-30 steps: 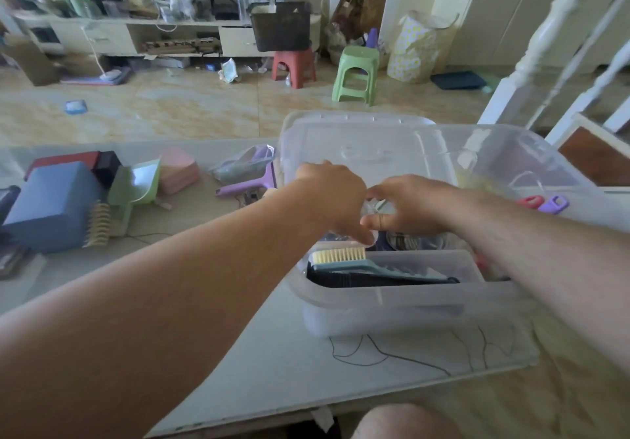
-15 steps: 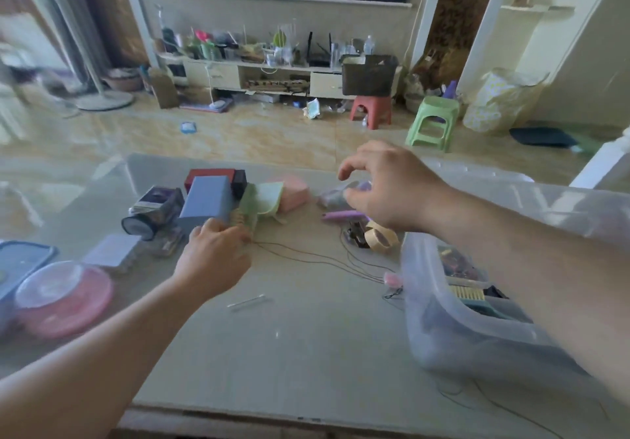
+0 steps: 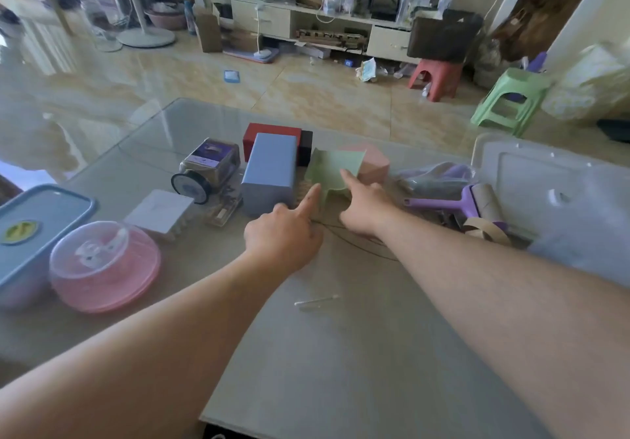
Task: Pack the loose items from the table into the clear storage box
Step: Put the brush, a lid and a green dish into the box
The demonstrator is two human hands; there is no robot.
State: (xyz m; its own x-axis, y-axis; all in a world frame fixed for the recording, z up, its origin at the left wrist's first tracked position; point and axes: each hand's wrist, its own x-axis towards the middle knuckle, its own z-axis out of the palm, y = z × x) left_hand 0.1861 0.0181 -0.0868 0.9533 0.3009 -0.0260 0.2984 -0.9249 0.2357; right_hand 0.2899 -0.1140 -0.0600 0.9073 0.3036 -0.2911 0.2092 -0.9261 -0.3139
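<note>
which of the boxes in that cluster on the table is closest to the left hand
The blue box. Its near end sits just beyond the left hand, while the red box and black box lie behind it and the pink box is off right.

Glass-topped table [image 3: 341, 353], blue box [image 3: 269, 169], green dustpan [image 3: 332, 169], pink lidded dish [image 3: 105, 268], cotton swab [image 3: 317, 301]

On the table, left of frame centre, stand 3 boxes close together: 1 blue-grey box [image 3: 269, 169], 1 red box [image 3: 271, 131] and 1 black box [image 3: 305, 143]. Beside them lie 1 green dustpan [image 3: 332, 166] and 1 pink block [image 3: 373, 164]. At the left edge sit 2 lidded containers: 1 blue-lidded tub [image 3: 37, 224] and 1 round pink container [image 3: 104, 268]. At the right are 1 purple lint roller [image 3: 453, 201] and 1 clear storage box [image 3: 559, 196]. 2 hands reach in: the left hand [image 3: 284, 237] and the right hand [image 3: 364, 206]. On the floor, upper right, stand 2 stools: 1 red stool [image 3: 436, 77] and 1 green stool [image 3: 511, 101].
</note>
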